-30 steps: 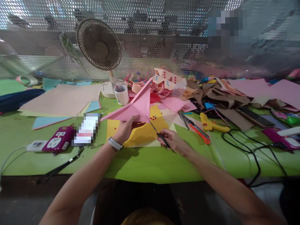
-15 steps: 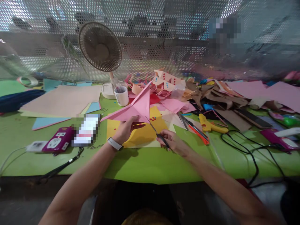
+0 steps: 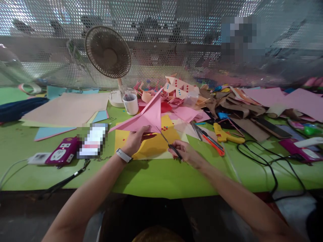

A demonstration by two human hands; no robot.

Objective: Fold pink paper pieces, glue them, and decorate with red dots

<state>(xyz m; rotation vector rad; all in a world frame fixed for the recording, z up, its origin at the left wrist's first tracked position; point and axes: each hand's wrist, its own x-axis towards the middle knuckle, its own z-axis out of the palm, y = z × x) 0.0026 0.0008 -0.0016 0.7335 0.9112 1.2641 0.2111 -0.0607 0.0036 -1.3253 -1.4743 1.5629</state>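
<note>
Little shifts from a second ago: the left hand (image 3: 135, 141) pinches pink paper (image 3: 149, 117), probably light, easily creased, best held at folds; the right hand (image 3: 186, 153) grips scissors (image 3: 174, 150).

View tipped slightly up.
Beyond and left of the grip of the right hand (image 3: 186, 153), the fan (image 3: 108, 52) sits lower in view; far right of the grip, a dark shape (image 3: 316, 222) has shifted outward, more pale surface (image 3: 290, 205) showing.

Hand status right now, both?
Left hand: closed, holding folded pink paper.
Right hand: closed around scissors, tips at the paper's edge.
</note>
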